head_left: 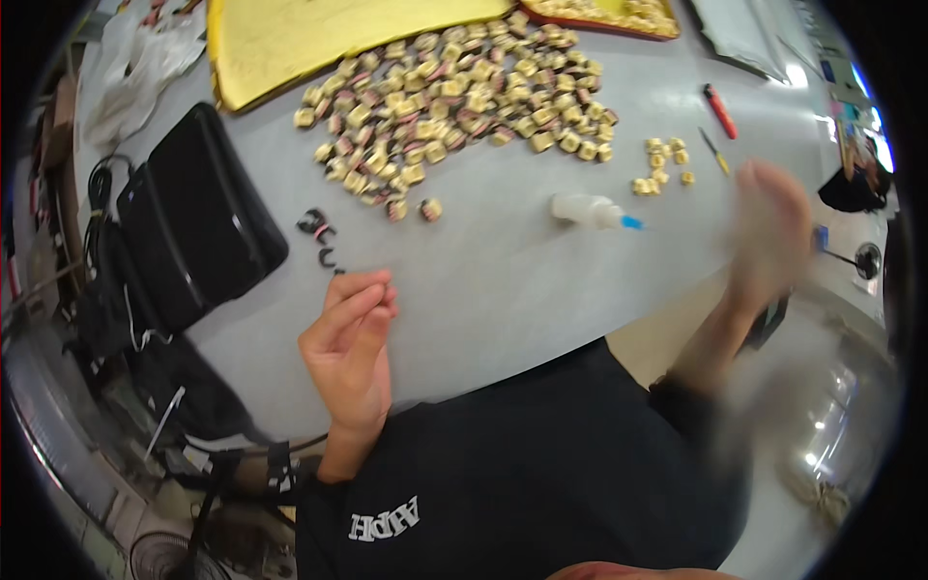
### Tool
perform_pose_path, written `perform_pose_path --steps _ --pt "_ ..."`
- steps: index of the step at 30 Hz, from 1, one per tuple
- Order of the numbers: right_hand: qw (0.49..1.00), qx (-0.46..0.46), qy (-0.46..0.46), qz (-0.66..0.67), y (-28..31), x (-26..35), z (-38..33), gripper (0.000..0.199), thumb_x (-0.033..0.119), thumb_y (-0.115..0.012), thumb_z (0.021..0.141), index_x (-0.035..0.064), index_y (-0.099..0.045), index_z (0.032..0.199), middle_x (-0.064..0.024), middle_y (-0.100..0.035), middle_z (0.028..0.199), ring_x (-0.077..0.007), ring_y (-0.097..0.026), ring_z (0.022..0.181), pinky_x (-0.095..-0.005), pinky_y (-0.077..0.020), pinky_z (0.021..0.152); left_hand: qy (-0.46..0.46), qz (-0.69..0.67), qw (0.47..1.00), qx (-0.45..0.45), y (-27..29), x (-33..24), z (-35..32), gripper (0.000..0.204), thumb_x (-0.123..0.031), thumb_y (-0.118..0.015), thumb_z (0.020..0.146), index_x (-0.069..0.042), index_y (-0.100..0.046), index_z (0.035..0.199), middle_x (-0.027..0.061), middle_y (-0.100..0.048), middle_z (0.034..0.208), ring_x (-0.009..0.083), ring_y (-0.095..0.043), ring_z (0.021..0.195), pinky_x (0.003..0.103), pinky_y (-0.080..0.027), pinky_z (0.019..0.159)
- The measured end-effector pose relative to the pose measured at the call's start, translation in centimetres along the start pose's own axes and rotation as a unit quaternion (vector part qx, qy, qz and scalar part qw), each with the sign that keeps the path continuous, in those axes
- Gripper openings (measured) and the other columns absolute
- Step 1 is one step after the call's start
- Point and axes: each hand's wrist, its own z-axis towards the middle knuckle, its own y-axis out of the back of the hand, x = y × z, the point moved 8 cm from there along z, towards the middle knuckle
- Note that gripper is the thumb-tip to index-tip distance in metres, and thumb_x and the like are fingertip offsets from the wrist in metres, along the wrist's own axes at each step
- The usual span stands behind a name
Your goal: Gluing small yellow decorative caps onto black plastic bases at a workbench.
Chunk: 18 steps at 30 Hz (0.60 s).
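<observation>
My left hand (353,338) is over the near part of the grey table, its thumb and fingertips pressed together; whatever they hold, if anything, is too small or hidden. Just beyond those fingertips lie a few small dark curved pieces (327,258). My right hand (773,222) is at the table's right side, smeared by motion, so its fingers cannot be read. Between the hands a white squeeze bottle (583,209) with a blue needle tip lies on its side. Small cream cube-like pieces (657,166) sit in a loose group left of my right hand.
A wide heap of small cream, pink and dark pieces (445,97) spreads across the far middle. Behind it are a yellow tray (329,43) and a red-rimmed tray (619,29). A black case (208,208) stands left. Red-handled (720,111) and yellow-handled (715,152) tools lie right.
</observation>
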Motion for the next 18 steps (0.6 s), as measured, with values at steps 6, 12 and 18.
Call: perform_pose_path --steps 6,12,18 --pt "0.910 0.317 0.237 0.123 -9.7 10.9 -10.4 0.027 -0.006 -0.072 0.064 0.0016 -0.063 0.088 -0.0126 -0.060 0.082 -0.0190 -0.058 0.069 -0.0256 -0.0477 0.057 0.019 -0.041 0.999 0.017 -0.2 -0.5 0.5 0.019 0.002 -0.059 0.080 0.000 -0.062 0.099 0.0144 -0.055 0.105 0.0177 -0.052 0.089 0.029 -0.043 0.077" --pt "0.957 0.215 0.173 0.089 -11.6 8.4 -11.0 0.025 -0.006 -0.071 0.065 -0.0005 -0.064 0.089 -0.0121 -0.060 0.085 -0.0199 -0.059 0.070 -0.0272 -0.0481 0.059 0.026 -0.062 0.997 0.022 0.3 -0.5 0.1 0.018 0.003 -0.058 0.080 0.001 -0.062 0.098 0.0143 -0.055 0.105 0.0171 -0.053 0.088 0.028 -0.043 0.077" --pt "0.968 0.197 0.153 0.038 -11.6 8.3 -10.8 0.022 -0.007 -0.068 0.068 -0.0010 -0.065 0.089 -0.0108 -0.059 0.083 -0.0184 -0.058 0.072 -0.0260 -0.0478 0.061 0.013 -0.060 0.998 0.024 0.6 -0.7 0.2 0.018 0.003 -0.058 0.080 0.002 -0.062 0.097 0.0145 -0.055 0.104 0.0162 -0.053 0.086 0.025 -0.043 0.075"
